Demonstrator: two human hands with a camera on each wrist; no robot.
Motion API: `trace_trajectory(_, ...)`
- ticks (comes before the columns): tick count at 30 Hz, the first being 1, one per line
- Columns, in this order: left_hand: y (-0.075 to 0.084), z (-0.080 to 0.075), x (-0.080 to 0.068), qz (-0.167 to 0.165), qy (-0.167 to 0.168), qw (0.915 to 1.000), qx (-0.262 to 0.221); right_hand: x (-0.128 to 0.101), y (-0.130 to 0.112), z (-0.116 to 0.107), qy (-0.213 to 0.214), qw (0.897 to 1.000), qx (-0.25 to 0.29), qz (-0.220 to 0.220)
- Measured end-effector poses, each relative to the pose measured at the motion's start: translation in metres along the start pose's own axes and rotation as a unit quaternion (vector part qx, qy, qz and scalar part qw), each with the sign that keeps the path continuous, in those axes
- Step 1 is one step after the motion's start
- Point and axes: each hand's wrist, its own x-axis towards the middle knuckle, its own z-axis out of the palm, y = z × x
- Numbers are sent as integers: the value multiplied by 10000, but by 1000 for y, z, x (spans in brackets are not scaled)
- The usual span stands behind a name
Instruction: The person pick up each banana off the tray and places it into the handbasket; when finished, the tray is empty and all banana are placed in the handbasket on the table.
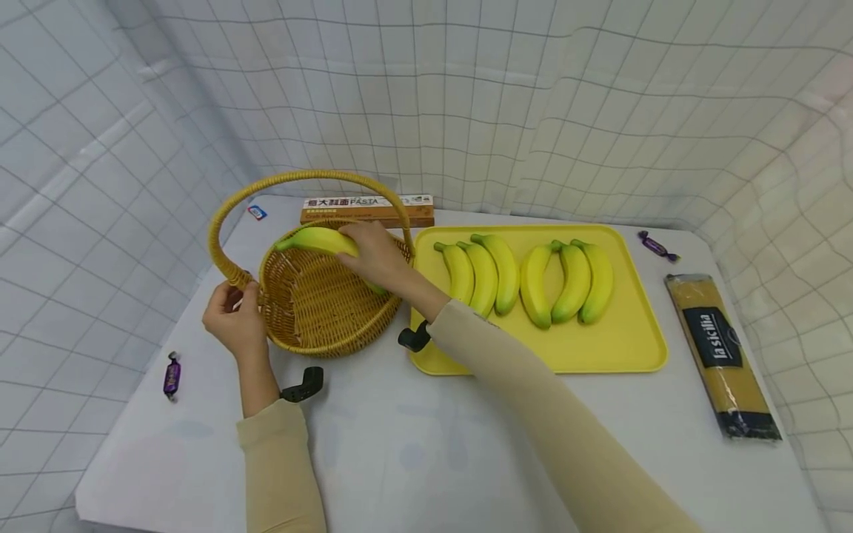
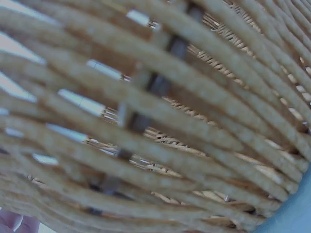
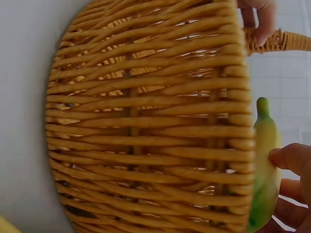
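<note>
A round wicker basket [image 1: 333,311] with a tall arched handle stands on the left part of the table. My left hand [image 1: 236,314] pinches the foot of that handle at the basket's left side; in the right wrist view its fingers [image 3: 266,24] show on the handle. Over the basket's opening, my right hand [image 1: 380,255] holds a yellow banana [image 1: 320,239] with greenish ends, thumb and fingers about its middle. The basket's woven wall [image 2: 160,111] fills most of the left wrist view. Several more bananas [image 1: 504,274] lie in two groups on a yellow tray [image 1: 620,348].
Behind the basket lies a pasta box [image 1: 366,211], near a small blue-and-white packet [image 1: 257,212]. Purple wrapped candies lie at the left [image 1: 172,376] and the back right [image 1: 658,246]. A pasta bag [image 1: 720,355] is right of the tray. Gridded white cloth hangs around the table.
</note>
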Motion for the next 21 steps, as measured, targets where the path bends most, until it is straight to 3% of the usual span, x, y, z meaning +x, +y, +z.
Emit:
trace_trajectory(12,-3,-4,3,238,-89,9993,259,4,7,11,-261,9990,-102,339)
trace_trajectory(21,-2,-4,0,240,6,9994,265,7,9,26,-226,9945,-702,744)
